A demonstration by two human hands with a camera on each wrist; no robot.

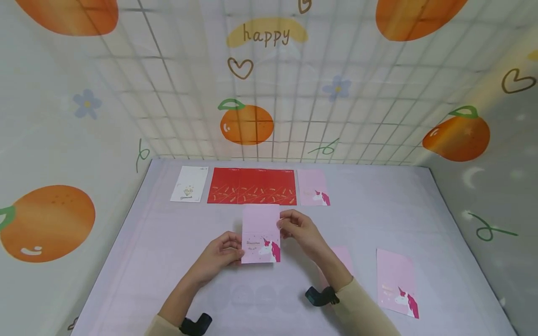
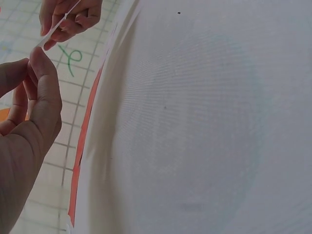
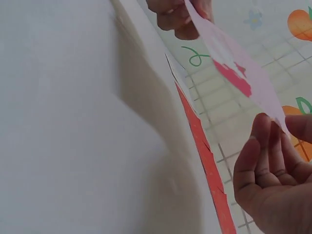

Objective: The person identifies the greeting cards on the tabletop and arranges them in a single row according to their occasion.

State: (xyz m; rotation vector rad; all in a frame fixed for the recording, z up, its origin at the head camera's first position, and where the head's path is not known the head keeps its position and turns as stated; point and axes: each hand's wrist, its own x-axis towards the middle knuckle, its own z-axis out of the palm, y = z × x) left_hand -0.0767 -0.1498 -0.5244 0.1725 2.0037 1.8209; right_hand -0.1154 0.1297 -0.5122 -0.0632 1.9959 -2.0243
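Basically, head view: held pink card w/ unicorn print (image 1: 261, 233) is up off the table (image 1: 147, 256), roughly mid-front, its shadow below; left hand (image 1: 222, 249) pinches its lower left edge, right hand (image 1: 300, 228) its right edge higher up, gaps nearly nil bar the card's thickness; behind lie a white card (image 1: 189, 185), red cards (image 1: 252, 186) side by side (exact no. hard to tell) & a back-row pink card (image 1: 313, 187); a right-hand pink card (image 1: 395, 280) lies apart, & a part-hidden pink card (image 1: 343, 259) is under the right forearm (image 1: 332, 268). Risks, prob.: thin card could crease if the hands push unevenly, or slip if an edge pinch slackens; forearm or sleeve could drag the part-hidden one if lowered; back row could get nudged if the held card came down too far fwd. L wrist view: card approx. edge-on, left thumb & index closed at its end. R wrist view: printed face slants, right thumb & fingertips nip the near end, left fingers the far end; no containers in any view, so no contents to report.
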